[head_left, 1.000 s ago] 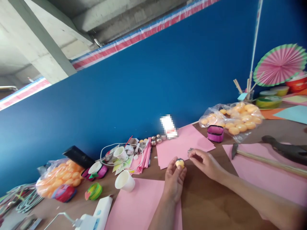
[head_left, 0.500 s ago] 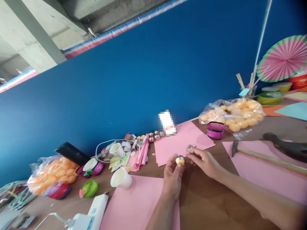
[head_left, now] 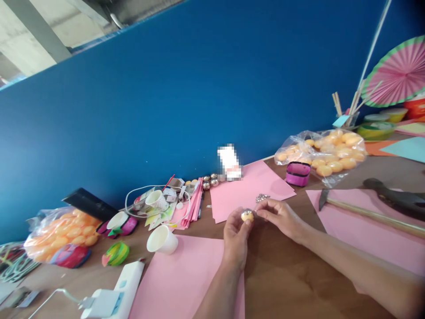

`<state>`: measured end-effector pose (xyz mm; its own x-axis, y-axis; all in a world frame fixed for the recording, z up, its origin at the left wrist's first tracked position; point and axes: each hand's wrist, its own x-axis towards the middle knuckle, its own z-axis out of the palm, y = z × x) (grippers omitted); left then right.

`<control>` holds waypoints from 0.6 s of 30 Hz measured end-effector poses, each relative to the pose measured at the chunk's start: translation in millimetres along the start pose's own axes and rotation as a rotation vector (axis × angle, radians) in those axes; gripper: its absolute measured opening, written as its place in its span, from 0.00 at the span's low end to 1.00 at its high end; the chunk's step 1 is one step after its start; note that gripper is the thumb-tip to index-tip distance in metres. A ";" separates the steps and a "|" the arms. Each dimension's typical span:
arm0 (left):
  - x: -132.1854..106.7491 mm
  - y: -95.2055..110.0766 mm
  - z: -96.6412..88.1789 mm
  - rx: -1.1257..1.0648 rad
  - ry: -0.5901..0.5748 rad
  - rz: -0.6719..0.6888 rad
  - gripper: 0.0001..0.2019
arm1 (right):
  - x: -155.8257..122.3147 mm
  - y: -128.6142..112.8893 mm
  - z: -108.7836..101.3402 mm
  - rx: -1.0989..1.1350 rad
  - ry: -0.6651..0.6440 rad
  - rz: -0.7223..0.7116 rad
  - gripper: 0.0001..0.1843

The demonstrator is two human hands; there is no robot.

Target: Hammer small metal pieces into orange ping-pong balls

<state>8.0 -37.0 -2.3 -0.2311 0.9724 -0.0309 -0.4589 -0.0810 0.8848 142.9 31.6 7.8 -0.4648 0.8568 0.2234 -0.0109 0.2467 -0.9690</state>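
Observation:
My left hand [head_left: 235, 241] grips a small ball [head_left: 247, 216] between thumb and fingers, over the brown table. Its top is shiny metallic and its lower part yellow-orange. Close against the ball's right side, my right hand [head_left: 280, 218] has thumb and forefinger pinched together; whatever is between the fingertips is too small to name. Just beyond the right fingers, a little heap of small silvery metal pieces [head_left: 263, 198] lies on pink paper [head_left: 245, 195]. Several shiny metallic balls [head_left: 210, 181] stand in a cluster by the blue wall.
Right: a hammer [head_left: 375, 212] on pink paper, a purple band [head_left: 298, 173], a bag of yellow-orange balls [head_left: 335, 153]. Left: a white cup [head_left: 162, 239], a power strip [head_left: 130, 283], a green-yellow roll [head_left: 117, 254], another bag of orange balls [head_left: 71, 230]. A blue wall [head_left: 166, 102] closes the back.
The camera view has tilted slightly, so the scene shifts up and left. Both hands stay together at the ball, which appears turned a little, its metallic part now on top.

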 end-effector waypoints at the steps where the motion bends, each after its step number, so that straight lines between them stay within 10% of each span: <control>1: 0.2 -0.5 -0.1 0.011 -0.001 0.010 0.19 | -0.3 -1.6 -0.2 -0.001 -0.015 -0.013 0.08; 18: -0.2 0.2 2.9 0.065 -0.052 0.077 0.17 | -3.1 -4.5 0.2 -0.014 -0.127 0.055 0.10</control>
<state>10.5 -36.5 -0.8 -0.2183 0.9740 0.0610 -0.3844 -0.1433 0.9120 144.2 27.8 11.5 -0.5728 0.8050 0.1542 0.0296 0.2083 -0.9776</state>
